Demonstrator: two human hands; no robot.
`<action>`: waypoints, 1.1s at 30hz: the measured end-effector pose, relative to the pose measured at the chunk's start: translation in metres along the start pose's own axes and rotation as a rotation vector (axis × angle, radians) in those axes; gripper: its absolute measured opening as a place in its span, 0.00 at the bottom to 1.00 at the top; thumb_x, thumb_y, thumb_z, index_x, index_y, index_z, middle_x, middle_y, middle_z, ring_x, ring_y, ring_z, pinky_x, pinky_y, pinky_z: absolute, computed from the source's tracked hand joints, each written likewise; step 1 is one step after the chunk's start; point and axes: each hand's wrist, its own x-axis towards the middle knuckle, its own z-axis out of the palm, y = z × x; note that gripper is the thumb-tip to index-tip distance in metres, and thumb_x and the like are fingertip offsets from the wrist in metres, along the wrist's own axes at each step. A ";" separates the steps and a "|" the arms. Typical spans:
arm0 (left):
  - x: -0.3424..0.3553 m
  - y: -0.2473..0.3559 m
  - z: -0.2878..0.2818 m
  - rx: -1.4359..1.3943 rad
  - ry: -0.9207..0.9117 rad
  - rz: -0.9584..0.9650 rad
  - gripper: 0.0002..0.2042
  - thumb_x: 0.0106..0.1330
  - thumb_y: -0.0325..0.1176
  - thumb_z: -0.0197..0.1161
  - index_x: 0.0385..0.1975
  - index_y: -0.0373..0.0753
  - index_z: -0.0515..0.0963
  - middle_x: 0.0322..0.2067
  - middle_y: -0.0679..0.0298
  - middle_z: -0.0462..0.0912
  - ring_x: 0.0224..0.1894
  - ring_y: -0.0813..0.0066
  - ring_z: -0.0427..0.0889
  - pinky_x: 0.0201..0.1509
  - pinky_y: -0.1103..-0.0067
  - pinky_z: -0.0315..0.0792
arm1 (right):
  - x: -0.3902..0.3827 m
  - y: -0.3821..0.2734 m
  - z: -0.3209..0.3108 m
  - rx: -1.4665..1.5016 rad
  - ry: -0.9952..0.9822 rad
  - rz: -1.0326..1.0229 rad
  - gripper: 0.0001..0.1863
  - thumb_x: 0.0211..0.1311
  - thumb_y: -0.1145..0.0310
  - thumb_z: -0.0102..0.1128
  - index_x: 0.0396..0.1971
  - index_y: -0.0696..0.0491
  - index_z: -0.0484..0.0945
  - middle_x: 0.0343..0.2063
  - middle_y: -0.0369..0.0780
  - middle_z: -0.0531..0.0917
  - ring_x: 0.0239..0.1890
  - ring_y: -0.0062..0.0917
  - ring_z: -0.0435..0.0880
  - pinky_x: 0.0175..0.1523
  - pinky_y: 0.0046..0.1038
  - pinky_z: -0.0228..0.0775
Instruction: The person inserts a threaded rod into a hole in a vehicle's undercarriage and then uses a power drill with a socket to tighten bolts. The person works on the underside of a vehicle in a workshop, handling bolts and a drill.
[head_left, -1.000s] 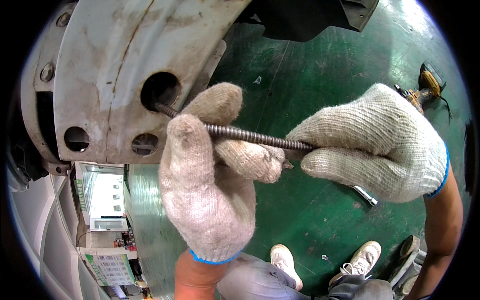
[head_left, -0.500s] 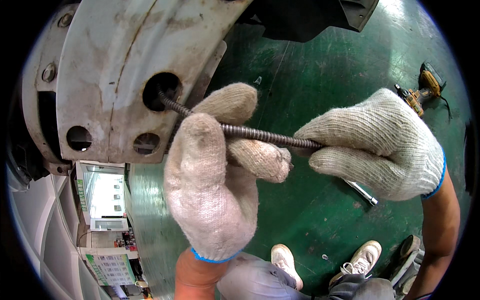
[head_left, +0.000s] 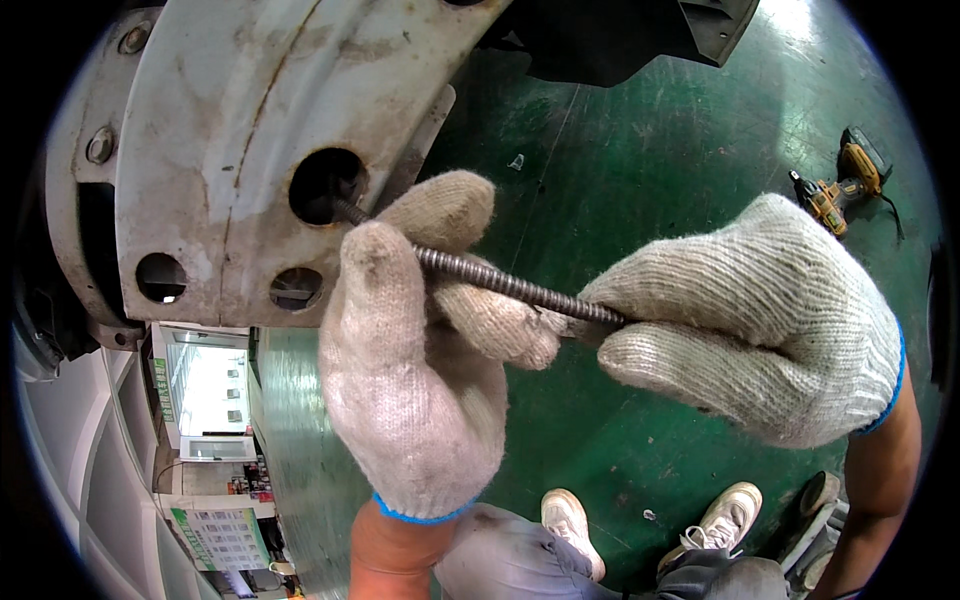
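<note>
While the ribbed cable (head_left: pixel 510 282) is pinched by the gloved left hand (head_left: pixel 415 370) near eight o'clock and by the gloved right hand (head_left: pixel 765 325) at three, it is led into the panel's hole (head_left: pixel 325 180) at ten. Threading or drawing is apparently being done; next, steady alignment is probably required.

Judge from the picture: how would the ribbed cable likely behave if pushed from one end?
The ribbed cable probably flexes, since it bends near the left hand. It seems stiff, not limp, running nearly straight to the right hand. Being ridged, it might snag at the hole.
</note>
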 end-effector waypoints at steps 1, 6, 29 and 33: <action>0.001 0.000 -0.001 -0.022 -0.004 0.000 0.23 0.79 0.46 0.45 0.55 0.30 0.74 0.18 0.67 0.74 0.20 0.76 0.71 0.30 0.77 0.72 | 0.001 -0.001 0.000 -0.017 -0.011 0.011 0.13 0.64 0.67 0.64 0.40 0.62 0.83 0.14 0.40 0.79 0.13 0.22 0.79 0.19 0.23 0.68; 0.002 -0.002 -0.002 0.033 0.073 0.034 0.22 0.78 0.46 0.47 0.54 0.31 0.74 0.19 0.67 0.73 0.21 0.77 0.70 0.30 0.77 0.71 | 0.005 0.008 0.009 -0.029 0.067 -0.090 0.11 0.63 0.68 0.65 0.39 0.61 0.83 0.15 0.40 0.80 0.13 0.23 0.79 0.20 0.25 0.68; 0.003 -0.005 -0.003 0.011 0.052 0.099 0.19 0.77 0.44 0.50 0.53 0.36 0.77 0.23 0.67 0.80 0.23 0.80 0.75 0.31 0.80 0.73 | 0.017 0.019 0.001 -0.019 -0.015 -0.065 0.12 0.64 0.64 0.64 0.39 0.58 0.84 0.13 0.37 0.77 0.14 0.21 0.77 0.20 0.25 0.66; 0.001 -0.002 0.005 0.000 0.130 0.076 0.19 0.77 0.44 0.49 0.54 0.36 0.76 0.24 0.66 0.81 0.23 0.80 0.76 0.31 0.81 0.75 | 0.019 0.023 0.000 -0.006 -0.008 -0.099 0.13 0.65 0.64 0.64 0.39 0.58 0.84 0.14 0.37 0.78 0.14 0.21 0.78 0.21 0.24 0.67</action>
